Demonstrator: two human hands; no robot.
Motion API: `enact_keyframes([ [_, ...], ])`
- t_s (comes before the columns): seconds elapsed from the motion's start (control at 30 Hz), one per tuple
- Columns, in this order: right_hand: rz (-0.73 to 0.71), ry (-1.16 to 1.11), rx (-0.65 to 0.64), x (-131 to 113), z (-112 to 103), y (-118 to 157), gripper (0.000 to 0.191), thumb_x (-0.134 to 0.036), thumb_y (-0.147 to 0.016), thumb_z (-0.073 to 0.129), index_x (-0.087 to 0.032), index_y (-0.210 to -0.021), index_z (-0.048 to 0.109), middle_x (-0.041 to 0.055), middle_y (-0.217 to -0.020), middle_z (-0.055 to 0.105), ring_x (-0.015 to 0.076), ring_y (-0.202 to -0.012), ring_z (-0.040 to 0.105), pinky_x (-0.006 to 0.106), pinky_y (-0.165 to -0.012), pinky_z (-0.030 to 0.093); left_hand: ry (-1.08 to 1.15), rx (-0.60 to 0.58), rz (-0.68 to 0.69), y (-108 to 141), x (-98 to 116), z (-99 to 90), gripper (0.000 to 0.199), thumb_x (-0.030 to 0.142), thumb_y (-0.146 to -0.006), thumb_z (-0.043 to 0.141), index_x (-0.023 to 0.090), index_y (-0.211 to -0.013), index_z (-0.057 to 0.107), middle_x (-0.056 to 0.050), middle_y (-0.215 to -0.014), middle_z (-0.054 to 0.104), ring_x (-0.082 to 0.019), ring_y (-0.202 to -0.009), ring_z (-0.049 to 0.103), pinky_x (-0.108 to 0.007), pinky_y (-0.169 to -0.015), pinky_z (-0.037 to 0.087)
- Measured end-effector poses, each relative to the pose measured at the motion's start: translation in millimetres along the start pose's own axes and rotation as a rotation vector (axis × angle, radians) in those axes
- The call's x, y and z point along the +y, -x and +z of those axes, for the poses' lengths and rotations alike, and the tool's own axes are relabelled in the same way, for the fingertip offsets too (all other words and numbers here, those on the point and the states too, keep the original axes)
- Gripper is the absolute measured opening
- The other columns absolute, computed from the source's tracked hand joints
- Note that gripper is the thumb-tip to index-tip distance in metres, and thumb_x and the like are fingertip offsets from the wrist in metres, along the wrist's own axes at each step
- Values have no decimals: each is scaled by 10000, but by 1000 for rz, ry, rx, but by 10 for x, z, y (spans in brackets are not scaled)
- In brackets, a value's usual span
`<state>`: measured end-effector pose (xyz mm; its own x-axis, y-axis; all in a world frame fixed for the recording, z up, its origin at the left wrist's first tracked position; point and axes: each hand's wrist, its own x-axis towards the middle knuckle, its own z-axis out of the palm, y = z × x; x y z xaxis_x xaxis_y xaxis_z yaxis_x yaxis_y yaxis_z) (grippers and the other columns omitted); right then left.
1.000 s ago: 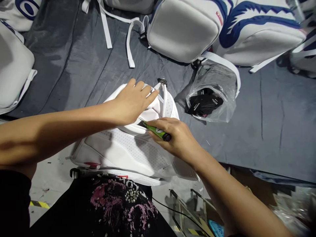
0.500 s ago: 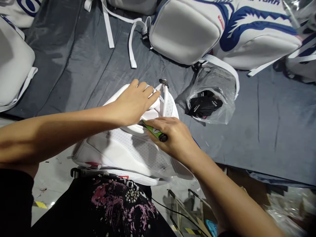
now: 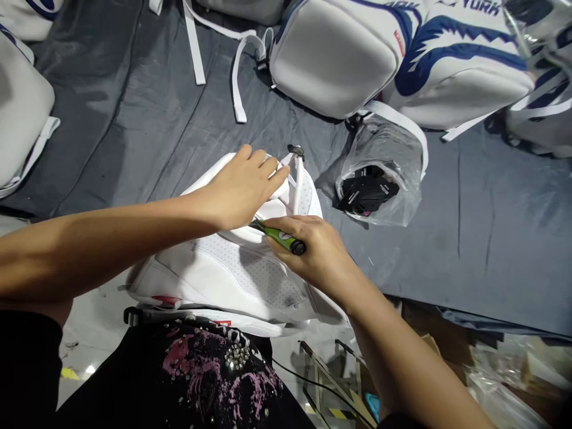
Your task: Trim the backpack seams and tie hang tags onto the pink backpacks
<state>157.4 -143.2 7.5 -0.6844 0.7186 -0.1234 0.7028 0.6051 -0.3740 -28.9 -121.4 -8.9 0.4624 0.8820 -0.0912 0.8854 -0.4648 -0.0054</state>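
A white backpack [image 3: 214, 268] lies at the table's near edge, leaning against my lap, with dotted mesh panels and a strap with a black buckle facing up. My left hand [image 3: 250, 185] bears down on its upper part, fingers bent over the white fabric and thumb hidden. Close beside it, my right hand [image 3: 313, 244] is closed around a green tool [image 3: 283, 238] with a black end. The tool's narrow tip points left into the fold by my left palm; its exact kind I cannot make out.
White-and-blue backpacks [image 3: 335, 59] stand along the back of the grey-covered table [image 3: 491, 226]; another white bag [image 3: 22, 113] is at the left. A clear plastic bag [image 3: 402, 202] holding black tags lies right of my hands. Below right are metal legs and plastic wrapping [image 3: 504, 381].
The view has shifted slightly. Both hands and the green tool keep nearly the same place on the white backpack.
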Motion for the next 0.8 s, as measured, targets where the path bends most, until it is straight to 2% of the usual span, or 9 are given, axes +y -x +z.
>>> enact_keyframes([
  [0.2, 59, 9, -4, -27, 1, 12, 175, -252, -892, 645, -217, -1028, 749, 61, -919, 776, 229, -843, 723, 359, -775, 501, -10, -26, 10, -4, 11, -57, 737, 273, -898, 530, 171, -1565, 234, -140, -1485, 473, -375, -1338, 426, -482, -1101, 289],
  [0.4, 33, -116, 89, -65, 116, -24, 218, -257, -908, 618, -211, -1088, 733, 62, -982, 783, 216, -869, 724, 357, -811, 494, -10, -52, 18, -18, -3, -106, 671, 224, -913, 490, 149, -1546, 281, -149, -1491, 470, -361, -1338, 436, -469, -1096, 303],
  [0.5, 85, -54, 103, -72, 138, -23, 179, -258, -885, 634, -196, -1011, 745, 74, -908, 782, 240, -813, 717, 384, -788, 482, -33, -62, 29, -15, -6, -121, 690, 236, -913, 505, 130, -1552, 269, -165, -1503, 455, -362, -1336, 434, -459, -1088, 309],
  [0.7, 96, -94, 133, -56, 180, 1, 190, -279, -887, 619, -216, -1024, 734, 47, -883, 784, 222, -790, 706, 372, -778, 470, -22, -76, 15, -3, -21, -114, 757, 316, -916, 530, 202, -1586, 196, -135, -1523, 448, -364, -1344, 424, -465, -1084, 301],
  [0.8, 100, -84, 157, -79, 209, -1, 191, -305, -897, 609, -213, -1008, 735, 48, -859, 778, 222, -783, 700, 380, -786, 462, -17, -60, 14, -8, -20, -84, 746, 302, -912, 532, 177, -1578, 219, -149, -1527, 438, -370, -1347, 421, -465, -1086, 297],
])
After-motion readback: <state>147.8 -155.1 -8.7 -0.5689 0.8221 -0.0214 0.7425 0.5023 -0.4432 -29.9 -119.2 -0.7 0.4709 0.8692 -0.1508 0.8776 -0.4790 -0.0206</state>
